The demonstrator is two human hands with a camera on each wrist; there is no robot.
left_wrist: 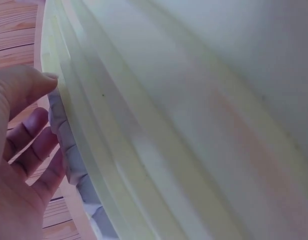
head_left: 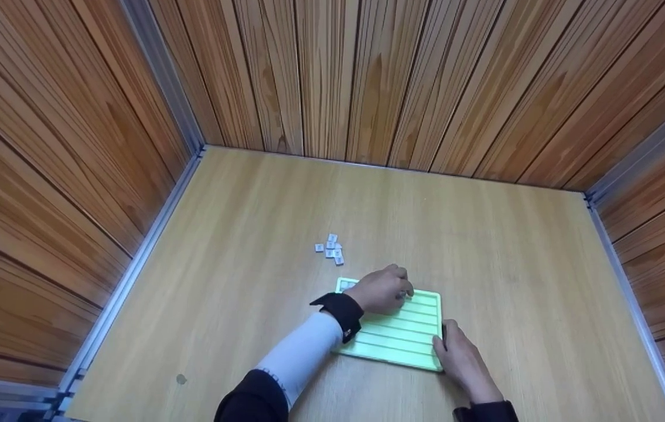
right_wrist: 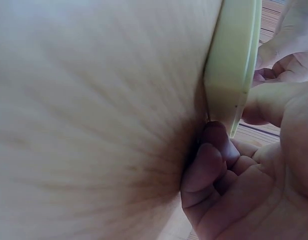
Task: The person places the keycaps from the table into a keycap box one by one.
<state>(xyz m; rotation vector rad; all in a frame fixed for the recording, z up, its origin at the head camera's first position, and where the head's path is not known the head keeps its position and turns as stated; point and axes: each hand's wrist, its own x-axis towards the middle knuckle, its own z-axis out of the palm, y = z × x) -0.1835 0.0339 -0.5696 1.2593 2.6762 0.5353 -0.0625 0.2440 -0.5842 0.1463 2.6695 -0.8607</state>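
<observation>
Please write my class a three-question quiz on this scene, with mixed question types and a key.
1. Fill in the blank: the ridged tray is light ____.
2. True or false: every small tile lies inside the tray.
3. Which hand grips the tray's right edge?
A) left
B) right
C) neither

Key:
1. Green.
2. False; a loose cluster of tiles lies on the table beyond the tray.
3. B, the right hand.
</observation>
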